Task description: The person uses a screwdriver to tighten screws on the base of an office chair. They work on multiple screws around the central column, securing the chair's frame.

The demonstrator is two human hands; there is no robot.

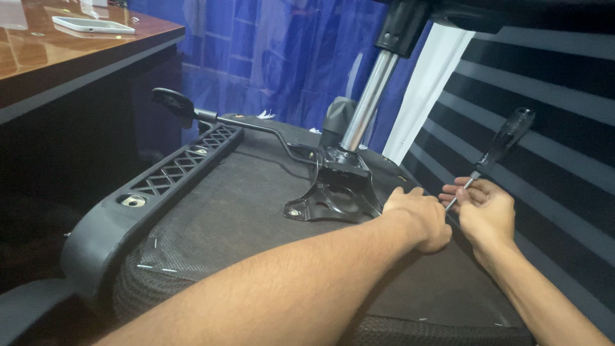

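While its handle points up-right, right hand [488, 214] grips the screwdriver [496, 152].

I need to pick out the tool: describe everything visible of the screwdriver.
The screwdriver has a glossy black handle with a rounded end and a thin bright metal shaft. It slants, handle up to the right, shaft down to the left. The right hand pinches the shaft at its fingertips; the tip is hidden there, beside the left hand.
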